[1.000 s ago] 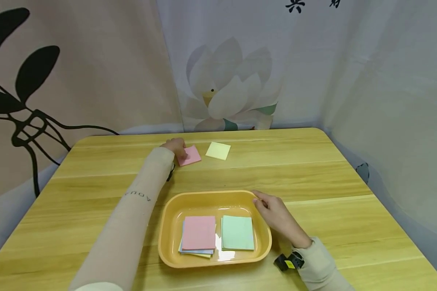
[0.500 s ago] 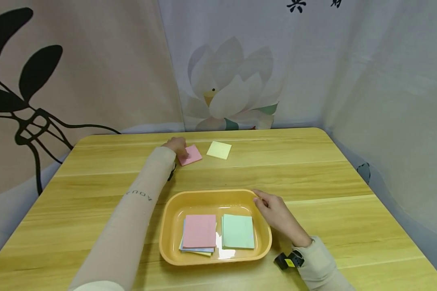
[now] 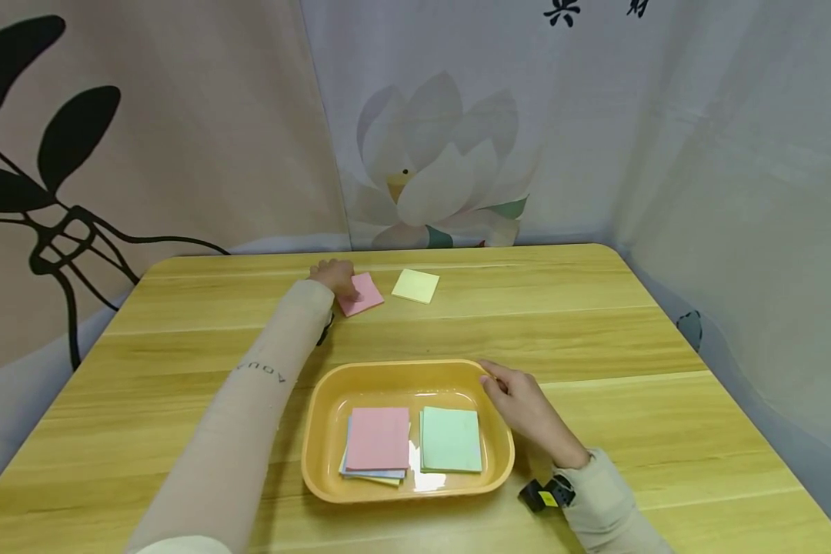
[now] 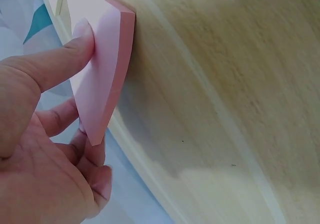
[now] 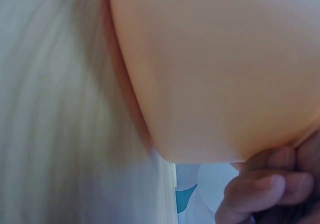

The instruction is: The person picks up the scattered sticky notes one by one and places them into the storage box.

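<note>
At the far side of the table, my left hand (image 3: 334,277) pinches a pink sticky-note pad (image 3: 365,294). In the left wrist view the thumb presses the pad's (image 4: 102,48) top face while curled fingers sit under its near edge, and the pad looks slightly bowed. My right hand (image 3: 526,404) grips the far right corner of a yellow plastic tray (image 3: 325,392), thumb over the rim; its curled fingers (image 5: 255,191) show beside the tray's outer wall (image 5: 210,83). Inside the tray lie a pink pad (image 3: 378,438) on top of blue and yellow ones, and a green stack (image 3: 451,440).
A pale yellow sticky-note pad (image 3: 416,285) lies right of the pink one, near the table's back edge. The wooden table (image 3: 630,323) is bordered by a printed curtain (image 3: 249,154) at the back. My left sleeve (image 3: 242,408) passes left of the tray.
</note>
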A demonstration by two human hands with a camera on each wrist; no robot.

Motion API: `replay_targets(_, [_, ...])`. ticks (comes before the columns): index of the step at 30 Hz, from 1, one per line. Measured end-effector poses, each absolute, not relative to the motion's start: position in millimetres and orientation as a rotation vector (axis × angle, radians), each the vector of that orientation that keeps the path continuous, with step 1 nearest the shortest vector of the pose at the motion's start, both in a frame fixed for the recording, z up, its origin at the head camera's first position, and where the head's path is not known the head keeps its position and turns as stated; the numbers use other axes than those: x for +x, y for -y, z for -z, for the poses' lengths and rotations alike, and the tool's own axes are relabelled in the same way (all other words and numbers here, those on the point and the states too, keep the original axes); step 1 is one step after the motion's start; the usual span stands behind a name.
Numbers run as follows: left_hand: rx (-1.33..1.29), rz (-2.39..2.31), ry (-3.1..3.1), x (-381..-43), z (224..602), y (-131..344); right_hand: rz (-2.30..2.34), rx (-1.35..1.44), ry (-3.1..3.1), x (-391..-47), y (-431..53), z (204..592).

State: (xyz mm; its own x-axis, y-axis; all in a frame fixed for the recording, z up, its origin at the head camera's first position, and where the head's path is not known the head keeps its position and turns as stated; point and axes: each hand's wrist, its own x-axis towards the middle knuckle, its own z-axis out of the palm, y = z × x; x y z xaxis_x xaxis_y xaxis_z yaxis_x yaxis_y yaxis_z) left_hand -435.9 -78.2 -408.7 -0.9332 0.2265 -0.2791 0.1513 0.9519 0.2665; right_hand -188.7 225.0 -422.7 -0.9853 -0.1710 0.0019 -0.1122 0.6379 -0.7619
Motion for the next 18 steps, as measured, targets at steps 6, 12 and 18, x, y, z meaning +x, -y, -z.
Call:
replay_targets(6, [0.348,-0.426,-2.793,-432.5,407.5,79.8,1.285,-0.226,-2.763,-188.2,-223.2,421.2])
replay_targets(12, [0.419,-0.474,-2.817,-429.7,405.9,81.7,1.286,-0.24,-2.764,-187.8,-223.5,419.1])
replay_targets(18, [0.443,-0.51,-2.841,-426.9,403.8,82.1,1.278,-0.247,-2.777,-187.4,-223.0,418.9])
